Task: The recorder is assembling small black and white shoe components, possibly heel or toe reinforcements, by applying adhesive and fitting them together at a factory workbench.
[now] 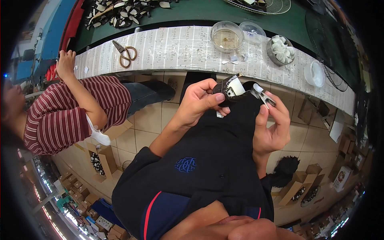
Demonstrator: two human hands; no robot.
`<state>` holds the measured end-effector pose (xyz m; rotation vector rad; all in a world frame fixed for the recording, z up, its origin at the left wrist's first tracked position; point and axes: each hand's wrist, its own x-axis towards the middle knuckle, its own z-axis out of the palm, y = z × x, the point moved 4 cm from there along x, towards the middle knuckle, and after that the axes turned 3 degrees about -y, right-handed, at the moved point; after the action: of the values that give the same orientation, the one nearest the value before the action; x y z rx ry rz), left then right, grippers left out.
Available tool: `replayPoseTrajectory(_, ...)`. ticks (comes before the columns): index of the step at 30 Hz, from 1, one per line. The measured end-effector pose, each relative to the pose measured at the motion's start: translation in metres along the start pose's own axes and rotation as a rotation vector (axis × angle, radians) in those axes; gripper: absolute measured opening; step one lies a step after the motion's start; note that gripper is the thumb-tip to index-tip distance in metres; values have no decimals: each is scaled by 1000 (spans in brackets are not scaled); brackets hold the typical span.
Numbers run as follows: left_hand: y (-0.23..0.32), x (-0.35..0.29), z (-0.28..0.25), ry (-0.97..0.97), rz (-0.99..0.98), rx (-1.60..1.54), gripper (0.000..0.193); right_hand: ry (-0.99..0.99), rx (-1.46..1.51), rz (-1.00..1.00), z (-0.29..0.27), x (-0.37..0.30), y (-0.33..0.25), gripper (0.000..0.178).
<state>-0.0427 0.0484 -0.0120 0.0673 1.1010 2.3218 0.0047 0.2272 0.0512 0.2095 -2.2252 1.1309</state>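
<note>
Thumb and fingers of my left hand (195, 101) are closed round a black shoe part (222, 89) with a white piece (236, 86) facing up. Pinched in my right hand (273, 126) is a small metal clip (267, 99), with a white wad (257, 88) at its tip. The wad is just right of the shoe part; whether they touch I cannot tell. Both hands are raised over my lap, in front of the bench's near edge. My left fingers partly hide the shoe part.
On the paper-covered bench (172, 50) are scissors (125, 56), a clear bowl (213, 43) of liquid, a bowl (276, 60) of white wads and a plastic tub (314, 74). Black and white parts (124, 14) are piled beyond. A person in a striped shirt (60, 126) is at left.
</note>
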Motion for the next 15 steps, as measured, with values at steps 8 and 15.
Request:
replayPoseTrajectory(8,-2,-1,-2,11,-36,-39,13,19,128,49,-3,0,2,13)
replayPoseTrajectory(15,-2,-2,1,19,-30,-16,14,-40,59,-90,4,2,-5,21)
